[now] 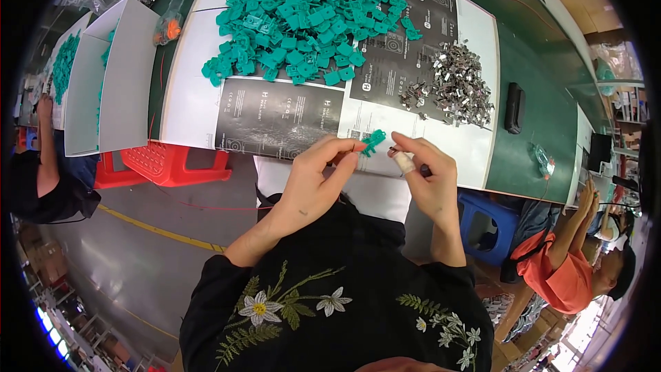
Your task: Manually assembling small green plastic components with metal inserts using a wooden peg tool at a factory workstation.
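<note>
Both hands meet just above the near desk (530, 96) edge: the left hand (320, 172) pinches one green clip (374, 140) by its fingers, while the right hand (430, 172), one finger taped, pinches something too small to tell. Judging by the large green pile (310, 17) and metal pile (458, 86) farther back, most pieces remain unassembled.

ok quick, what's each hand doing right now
Left hand: closed, pinching a small green plastic part at its fingertips.
Right hand: fingers pinched by the same part; anything held cannot be told.
</note>
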The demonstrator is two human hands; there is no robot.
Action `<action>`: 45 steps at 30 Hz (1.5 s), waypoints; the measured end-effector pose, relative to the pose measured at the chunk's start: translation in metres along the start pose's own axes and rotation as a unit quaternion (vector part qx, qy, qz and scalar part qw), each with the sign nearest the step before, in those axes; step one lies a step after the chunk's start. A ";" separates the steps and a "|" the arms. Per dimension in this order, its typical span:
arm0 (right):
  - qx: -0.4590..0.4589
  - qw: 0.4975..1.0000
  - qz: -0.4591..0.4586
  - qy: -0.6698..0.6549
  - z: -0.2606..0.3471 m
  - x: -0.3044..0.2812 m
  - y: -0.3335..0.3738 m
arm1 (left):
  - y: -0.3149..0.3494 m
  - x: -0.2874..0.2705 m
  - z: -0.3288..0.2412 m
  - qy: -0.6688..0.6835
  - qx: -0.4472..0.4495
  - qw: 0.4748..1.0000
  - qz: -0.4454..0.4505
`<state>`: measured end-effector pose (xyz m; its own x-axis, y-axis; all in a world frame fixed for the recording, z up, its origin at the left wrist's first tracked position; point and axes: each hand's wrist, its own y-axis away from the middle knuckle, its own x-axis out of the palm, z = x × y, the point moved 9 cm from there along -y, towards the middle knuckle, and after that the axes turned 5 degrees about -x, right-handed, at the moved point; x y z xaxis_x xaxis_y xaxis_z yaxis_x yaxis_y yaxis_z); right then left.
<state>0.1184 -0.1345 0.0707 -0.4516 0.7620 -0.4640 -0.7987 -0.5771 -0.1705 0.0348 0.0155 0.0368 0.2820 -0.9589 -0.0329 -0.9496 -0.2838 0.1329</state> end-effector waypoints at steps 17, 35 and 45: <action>-0.040 0.995 -0.089 0.032 0.017 0.004 0.014 | 0.011 0.004 -0.044 -0.168 0.230 0.956 -0.073; -0.150 0.976 0.146 0.065 0.031 0.019 0.011 | -0.003 0.005 -0.043 -0.175 0.212 0.956 0.106; -0.122 0.985 0.097 0.077 0.028 0.019 0.017 | 0.003 0.019 -0.039 -0.148 0.225 0.962 0.055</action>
<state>0.0852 -0.1214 0.0831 -0.5059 0.5880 -0.6311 -0.5758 -0.7750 -0.2605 0.0421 -0.0029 0.0754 0.1889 -0.9244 -0.3315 -0.9533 -0.0917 -0.2877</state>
